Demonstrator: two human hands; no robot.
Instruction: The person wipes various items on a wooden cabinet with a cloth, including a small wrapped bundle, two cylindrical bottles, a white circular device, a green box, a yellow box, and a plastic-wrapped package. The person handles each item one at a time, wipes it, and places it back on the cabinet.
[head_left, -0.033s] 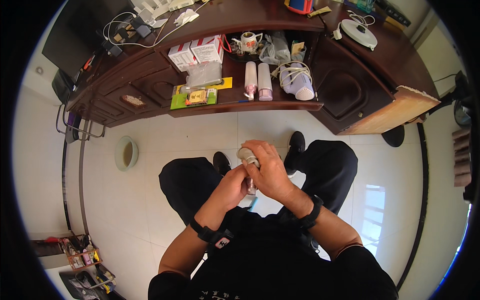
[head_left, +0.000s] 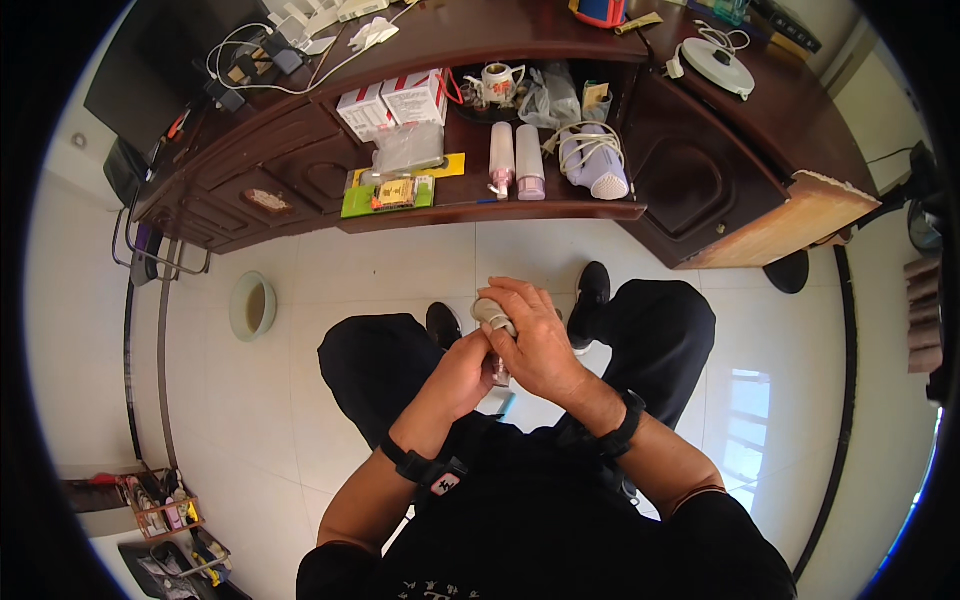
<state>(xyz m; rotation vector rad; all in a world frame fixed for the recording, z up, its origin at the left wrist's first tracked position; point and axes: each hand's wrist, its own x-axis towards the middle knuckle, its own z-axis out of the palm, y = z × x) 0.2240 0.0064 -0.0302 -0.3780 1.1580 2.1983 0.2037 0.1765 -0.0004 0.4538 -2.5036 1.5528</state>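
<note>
Both my hands meet between my knees, above the floor. My left hand (head_left: 463, 372) is closed round a slim bottle-like thing (head_left: 501, 376) whose clear pinkish end shows below the fingers. My right hand (head_left: 540, 340) wraps over its upper part from the right, fingers curled and closed on a pale beige, folded thing that looks like a cloth (head_left: 490, 313). Most of the held bottle-like thing is hidden by my fingers. Beneath it a small light-blue item (head_left: 508, 404) shows in part near my lap.
Ahead, a dark wooden cabinet (head_left: 480, 214) holds two white-and-pink bottles (head_left: 516, 165), a lilac hair dryer (head_left: 597, 170) with its cord, a teapot (head_left: 497, 82), boxes (head_left: 415, 98) and a green packet (head_left: 388, 196). A bowl of cloudy liquid (head_left: 253, 306) stands on the floor at left.
My hands and the held thing have shifted very slightly, and a little less of the clear pinkish end shows. Nothing else has visibly moved.
</note>
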